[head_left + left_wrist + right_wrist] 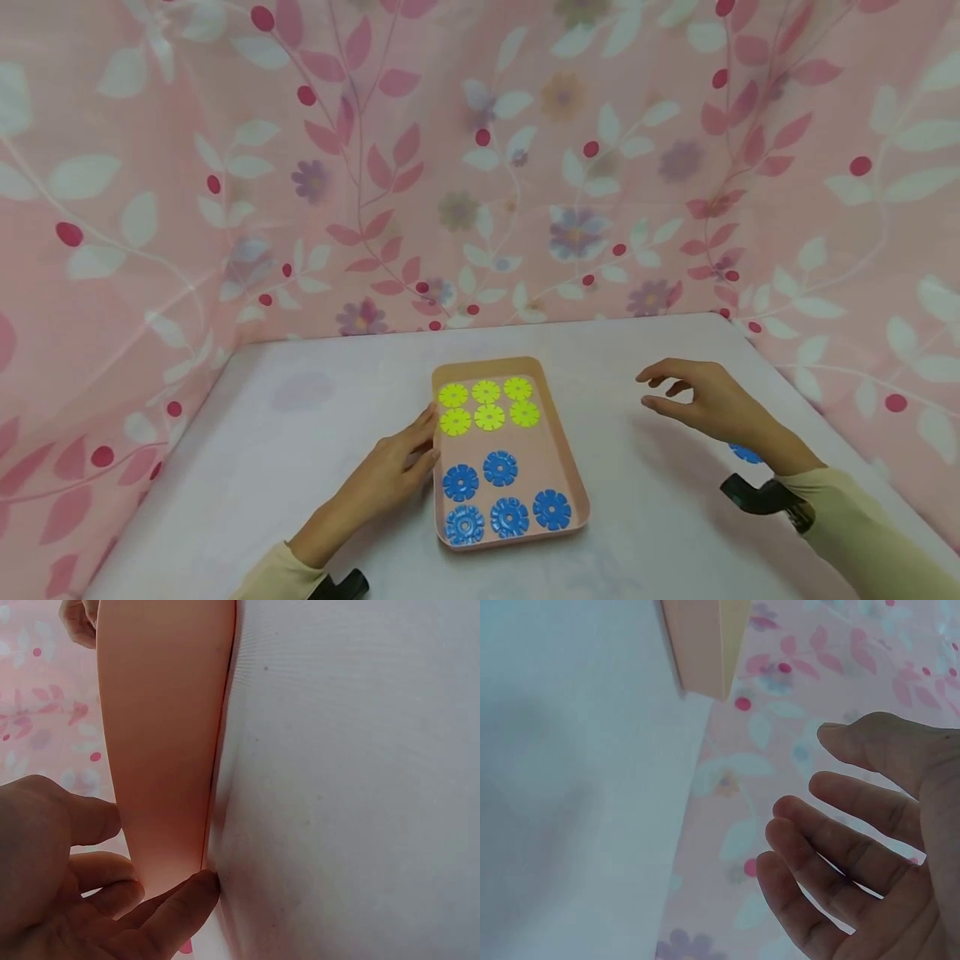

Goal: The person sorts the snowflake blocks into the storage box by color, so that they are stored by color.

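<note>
A shallow pink tray [510, 450] stands on the table in the head view. Several yellow flower-shaped pieces [489, 417] lie in its far half, in two rows. Several blue flower-shaped pieces [509, 517] lie in the near half. My left hand [382, 475] rests its fingertips against the tray's left outer wall; the left wrist view shows the fingers [176, 915] touching that wall [165, 750]. To the right of the tray, my right hand [701, 400] is held above the table, fingers loosely bent and holding nothing. Another blue flower piece [745, 452] is partly hidden below the right wrist.
A white cloth covers the table [337, 400]. Pink floral curtain [480, 167] hangs behind the table and along both sides. Dark wrist straps [761, 497] are worn on both arms. The tray's corner [701, 652] shows at the top of the right wrist view.
</note>
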`<state>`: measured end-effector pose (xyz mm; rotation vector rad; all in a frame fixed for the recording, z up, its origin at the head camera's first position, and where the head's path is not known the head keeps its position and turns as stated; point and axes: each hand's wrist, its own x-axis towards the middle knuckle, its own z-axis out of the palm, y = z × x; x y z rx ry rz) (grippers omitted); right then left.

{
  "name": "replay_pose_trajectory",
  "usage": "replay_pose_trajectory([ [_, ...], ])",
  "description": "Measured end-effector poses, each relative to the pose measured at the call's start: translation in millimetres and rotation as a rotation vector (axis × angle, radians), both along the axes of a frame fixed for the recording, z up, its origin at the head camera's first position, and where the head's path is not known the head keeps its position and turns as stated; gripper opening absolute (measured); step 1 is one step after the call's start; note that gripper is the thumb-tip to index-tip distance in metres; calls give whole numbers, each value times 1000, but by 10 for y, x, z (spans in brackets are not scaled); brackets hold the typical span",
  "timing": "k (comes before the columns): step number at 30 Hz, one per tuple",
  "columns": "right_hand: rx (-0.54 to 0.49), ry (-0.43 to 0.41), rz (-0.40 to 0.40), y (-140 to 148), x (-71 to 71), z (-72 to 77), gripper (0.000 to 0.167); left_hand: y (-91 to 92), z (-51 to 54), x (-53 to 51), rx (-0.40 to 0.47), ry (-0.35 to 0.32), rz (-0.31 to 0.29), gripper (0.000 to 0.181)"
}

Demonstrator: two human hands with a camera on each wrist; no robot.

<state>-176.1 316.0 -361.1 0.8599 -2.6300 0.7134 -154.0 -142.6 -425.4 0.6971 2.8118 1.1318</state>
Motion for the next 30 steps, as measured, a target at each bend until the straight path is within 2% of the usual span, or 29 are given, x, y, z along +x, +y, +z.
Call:
replay_pose_trajectory([
  [7, 7, -8, -33, 207, 76, -65, 31, -8, -29, 5, 18, 16, -29, 62],
  [15, 36, -31, -65, 453, 83, -200, 30, -26, -9, -15, 9, 34, -12, 63],
  [24, 76, -130, -155, 744, 202, -320, 27, -5, 1, -12, 4, 13, 2, 64],
  [30, 102, -222, -199, 967, 270, -413, 34, -6, -2, -15, 1, 14, -6, 63],
])
